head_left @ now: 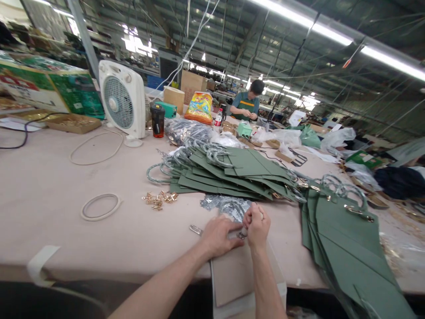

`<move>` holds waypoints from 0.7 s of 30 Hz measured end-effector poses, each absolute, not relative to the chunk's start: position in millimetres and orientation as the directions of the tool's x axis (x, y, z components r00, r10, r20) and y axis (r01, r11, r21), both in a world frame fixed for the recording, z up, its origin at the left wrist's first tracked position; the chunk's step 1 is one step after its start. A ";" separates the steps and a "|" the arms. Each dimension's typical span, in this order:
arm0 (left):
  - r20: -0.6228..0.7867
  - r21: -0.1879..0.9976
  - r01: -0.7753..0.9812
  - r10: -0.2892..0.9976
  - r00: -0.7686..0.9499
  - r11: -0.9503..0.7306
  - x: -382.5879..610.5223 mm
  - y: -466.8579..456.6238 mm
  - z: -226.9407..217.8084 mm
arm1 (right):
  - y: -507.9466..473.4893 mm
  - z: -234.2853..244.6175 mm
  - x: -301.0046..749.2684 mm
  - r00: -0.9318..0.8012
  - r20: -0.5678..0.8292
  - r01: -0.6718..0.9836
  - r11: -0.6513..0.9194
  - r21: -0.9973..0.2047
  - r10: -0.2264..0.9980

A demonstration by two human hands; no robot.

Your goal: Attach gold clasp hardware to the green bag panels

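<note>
My left hand lies on the table's near edge with fingers curled, its fingertips pinching a small metal piece. My right hand is closed in a fist right beside it, gripping something small that I cannot make out. Both hands rest over a flat brown board that overhangs the table edge. Just beyond them lies a clear bag of metal fittings. A small metal tool lies left of my left hand. A heap of gold clasps sits further left.
Green flat bags with cord handles are stacked at centre and at the right. Two cord rings lie on the pink table. A white fan, a dark cup and a snack bag stand behind. A person works at the far end.
</note>
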State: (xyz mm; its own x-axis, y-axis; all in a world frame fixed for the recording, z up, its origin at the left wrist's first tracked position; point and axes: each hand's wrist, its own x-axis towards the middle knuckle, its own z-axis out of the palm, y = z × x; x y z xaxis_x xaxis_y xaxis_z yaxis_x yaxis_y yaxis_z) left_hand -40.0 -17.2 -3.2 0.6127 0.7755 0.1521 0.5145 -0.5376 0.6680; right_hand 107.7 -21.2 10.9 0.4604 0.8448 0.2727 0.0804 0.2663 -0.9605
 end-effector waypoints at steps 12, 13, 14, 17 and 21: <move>0.180 0.649 0.509 0.764 0.619 -0.565 -38.8 -13.6 -14.7 | -44.0 21.2 113.0 0.540 0.420 -0.141 0.570 -0.809 0.730; 0.174 0.648 0.513 0.765 0.620 -0.563 -38.6 -13.5 -14.8 | -44.4 23.7 113.5 0.549 0.447 -0.148 0.609 -0.780 0.706; 0.170 0.645 0.516 0.764 0.622 -0.564 -38.4 -13.5 -14.2 | -44.1 24.9 113.2 0.547 0.467 -0.153 0.631 -0.761 0.695; 0.175 0.626 0.522 0.757 0.630 -0.579 -38.0 -14.0 -10.2 | -41.1 19.9 108.6 0.505 0.449 -0.137 0.582 -0.801 0.737; 0.180 0.603 0.535 0.755 0.631 -0.591 -37.1 -13.8 -9.3 | -39.6 13.5 106.0 0.474 0.404 -0.099 0.503 -0.859 0.782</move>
State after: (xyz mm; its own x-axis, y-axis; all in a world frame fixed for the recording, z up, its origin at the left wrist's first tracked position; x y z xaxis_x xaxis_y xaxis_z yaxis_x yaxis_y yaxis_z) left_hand -37.1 -13.8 -9.3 0.6307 0.7548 0.1802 0.5352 -0.5912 0.6034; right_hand 106.0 -39.6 13.5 0.4743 0.7822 0.4039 -0.0988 0.5032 -0.8585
